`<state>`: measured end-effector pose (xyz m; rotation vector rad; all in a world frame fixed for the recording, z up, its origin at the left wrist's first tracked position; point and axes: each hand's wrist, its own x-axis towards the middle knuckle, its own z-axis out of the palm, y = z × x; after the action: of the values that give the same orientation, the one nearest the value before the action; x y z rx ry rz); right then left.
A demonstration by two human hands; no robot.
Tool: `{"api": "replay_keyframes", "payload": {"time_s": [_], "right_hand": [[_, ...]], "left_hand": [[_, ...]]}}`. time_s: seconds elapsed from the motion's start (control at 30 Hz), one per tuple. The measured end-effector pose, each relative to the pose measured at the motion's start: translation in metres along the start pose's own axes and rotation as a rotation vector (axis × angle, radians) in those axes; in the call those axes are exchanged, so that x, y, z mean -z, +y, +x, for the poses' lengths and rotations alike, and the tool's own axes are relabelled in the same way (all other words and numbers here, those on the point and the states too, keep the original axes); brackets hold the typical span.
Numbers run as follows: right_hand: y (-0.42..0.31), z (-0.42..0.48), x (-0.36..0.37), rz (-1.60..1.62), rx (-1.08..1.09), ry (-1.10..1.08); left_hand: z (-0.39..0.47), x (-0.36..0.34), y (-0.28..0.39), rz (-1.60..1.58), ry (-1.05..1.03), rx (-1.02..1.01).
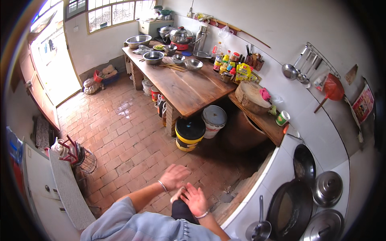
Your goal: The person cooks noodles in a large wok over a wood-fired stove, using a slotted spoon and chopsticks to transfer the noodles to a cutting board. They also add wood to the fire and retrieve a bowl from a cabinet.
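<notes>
Before my body, above the brick floor, my left hand point(174, 177) is raised with its fingers apart and nothing in it. Close beside it on the right, my right hand point(195, 198) is held up with spread fingers, also holding nothing. Each wrist wears a silver bracelet. Between and below the hands show part of my foot and a dark trouser leg. Beyond them stand a yellow and black bucket point(190, 134) and a lidded white bucket point(214, 120), beside the wooden table point(193, 96) with metal bowls, pots and seasoning bottles on it.
At right is a white-tiled stove with a large wok point(290, 208), a ladle point(261, 223) and metal lids point(327, 189). A round chopping block point(252, 96) rests on a wooden board over a large dark vat. A bench point(68, 189) and wire basket point(87, 159) stand at left, near the doorway.
</notes>
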<state>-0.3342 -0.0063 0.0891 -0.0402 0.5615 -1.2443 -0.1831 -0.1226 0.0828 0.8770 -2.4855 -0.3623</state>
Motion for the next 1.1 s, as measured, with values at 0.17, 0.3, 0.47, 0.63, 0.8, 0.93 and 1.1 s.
{"api": "replay_keyframes", "payload": {"time_s": [0.17,0.3,0.47,0.63,0.8,0.93,1.1], "right_hand": [[-0.085,0.083,0.045,-0.256,-0.030,0.247],[-0.168,0.188,0.016,-0.148,0.174,0.430],[-0.240,0.359,-0.092,-0.276,0.151,0.264],[-0.282,0.549,-0.165,-0.300,0.132,0.149],[-0.316,0.748,-0.207,-0.297,0.197,0.253],[-0.357,0.871,-0.185,-0.192,0.197,0.432],[-0.388,0.962,-0.192,-0.133,0.293,0.549]], "left_hand": [[-0.044,-0.021,-0.237,0.383,-1.004,0.416],[-0.060,0.017,-0.291,0.134,-1.199,0.575],[0.045,0.039,-0.378,0.028,-0.632,0.549],[0.226,0.074,-0.508,0.104,-0.125,0.420],[0.430,0.093,-0.699,0.239,-0.077,0.374],[0.543,0.068,-0.814,0.304,-0.131,0.273],[0.604,0.064,-0.892,0.313,-0.263,0.125]]}}
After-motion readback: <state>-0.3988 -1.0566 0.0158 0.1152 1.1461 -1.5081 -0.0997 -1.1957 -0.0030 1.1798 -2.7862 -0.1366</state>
